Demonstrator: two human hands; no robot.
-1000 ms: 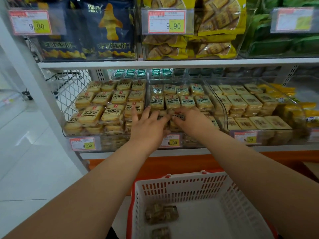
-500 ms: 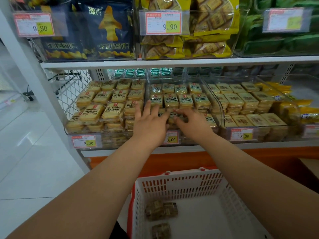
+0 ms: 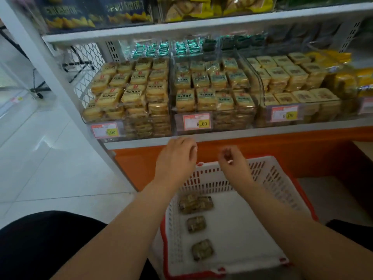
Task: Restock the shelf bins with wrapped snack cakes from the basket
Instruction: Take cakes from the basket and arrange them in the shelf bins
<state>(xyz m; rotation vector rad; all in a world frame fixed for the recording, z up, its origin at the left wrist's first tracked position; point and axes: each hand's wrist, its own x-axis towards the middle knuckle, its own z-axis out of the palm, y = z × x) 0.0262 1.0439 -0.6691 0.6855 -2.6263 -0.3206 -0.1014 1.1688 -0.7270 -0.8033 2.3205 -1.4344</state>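
Hands (image 3: 198, 158) above basket rim (image 3: 232, 161)

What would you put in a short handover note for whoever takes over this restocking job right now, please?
Left hand: empty, fingers loosely curled, above the far rim of the basket.
Right hand: empty as far as the blurred picture shows, beside the left, also over the basket.
Middle bin: looks full of wrapped cakes; the left bin and right bin are well stocked too.
Left to do: a few dark-wrapped cakes lie along the basket's left side, a cluster at the far end and two single ones nearer. Pick these up and shelve them.
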